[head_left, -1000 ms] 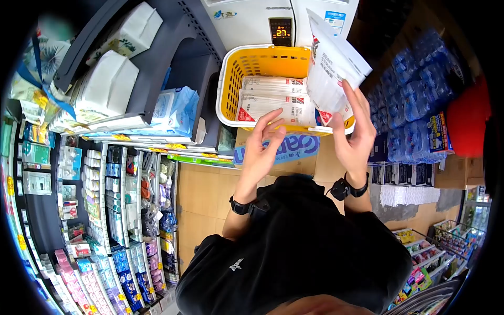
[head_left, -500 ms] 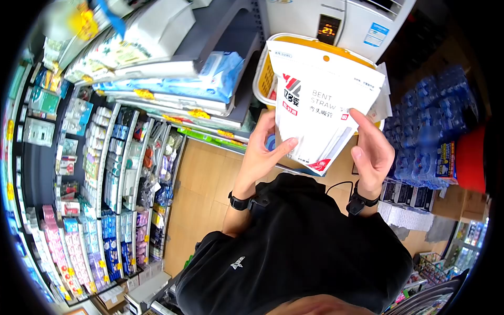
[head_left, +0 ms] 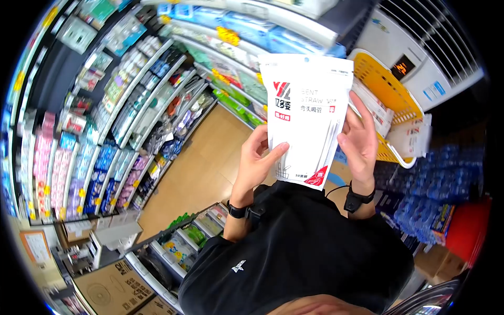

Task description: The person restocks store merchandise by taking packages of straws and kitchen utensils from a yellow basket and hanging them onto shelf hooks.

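- Shelving (head_left: 302, 25): standing ahead of both hands, running off left.
- Yellow basket (head_left: 386, 79): sitting beyond the right hand, holding white packs (head_left: 374, 104). Half a second ago it was showing behind the pouch; the view is now swinging left, so it's showing off to the side.
- Straw pouch (head_left: 310, 123): standing upright between the hands, printed front now facing more squarely up. My read: handling is centring on this one, clear of the basket.
- Left hand (head_left: 257, 164): gripping the pouch's lower left edge, thumb pressing its front.
- Right hand (head_left: 361, 153): curving loosely along the right edge; can't tell if it's gripping or just steadying.
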`<state>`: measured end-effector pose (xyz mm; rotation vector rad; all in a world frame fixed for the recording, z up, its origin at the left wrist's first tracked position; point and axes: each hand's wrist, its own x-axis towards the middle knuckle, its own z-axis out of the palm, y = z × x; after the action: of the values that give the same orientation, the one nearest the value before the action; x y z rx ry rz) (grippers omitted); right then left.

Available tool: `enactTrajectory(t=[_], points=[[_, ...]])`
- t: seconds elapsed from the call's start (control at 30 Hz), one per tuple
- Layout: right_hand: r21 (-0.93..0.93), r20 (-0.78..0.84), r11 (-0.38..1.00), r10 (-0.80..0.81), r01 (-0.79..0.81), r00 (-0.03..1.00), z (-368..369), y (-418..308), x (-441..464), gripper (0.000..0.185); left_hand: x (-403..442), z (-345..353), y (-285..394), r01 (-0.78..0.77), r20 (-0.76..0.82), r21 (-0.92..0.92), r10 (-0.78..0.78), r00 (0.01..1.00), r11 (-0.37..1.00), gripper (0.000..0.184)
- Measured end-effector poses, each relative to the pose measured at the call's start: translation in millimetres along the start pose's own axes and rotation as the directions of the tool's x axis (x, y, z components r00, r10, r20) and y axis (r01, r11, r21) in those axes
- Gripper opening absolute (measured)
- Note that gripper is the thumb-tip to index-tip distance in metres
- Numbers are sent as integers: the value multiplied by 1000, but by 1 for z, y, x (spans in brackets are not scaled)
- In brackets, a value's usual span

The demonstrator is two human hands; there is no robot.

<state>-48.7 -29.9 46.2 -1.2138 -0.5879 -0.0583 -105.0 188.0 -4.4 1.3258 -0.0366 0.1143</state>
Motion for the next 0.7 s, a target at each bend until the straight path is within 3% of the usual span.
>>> enactTrajectory(t=[0.03, 0.17, 0.27, 0.47, 0.7], points=[[18, 37, 1000, 23, -24, 999, 12, 6, 2, 75, -6, -11, 4, -23, -34, 0, 23, 999, 1000, 36], [-48, 281, 994, 112, -103, 953, 57, 39, 4, 71, -39, -57, 19, -100, -271, -2, 96, 958, 995, 34], [-69, 350, 949, 311, -307, 884, 96, 65, -13, 55, -66, -89, 30, -151, -424, 27, 148, 893, 988, 32], [-242, 530, 861, 503, -447, 683, 153, 106, -44, 34, -119, -145, 45, -188, -615, 81, 198, 763, 979, 30], [-136, 609, 836, 493, -531, 621, 209, 121, -47, 28, -149, -182, 51, -158, -722, 99, 180, 668, 983, 32]])
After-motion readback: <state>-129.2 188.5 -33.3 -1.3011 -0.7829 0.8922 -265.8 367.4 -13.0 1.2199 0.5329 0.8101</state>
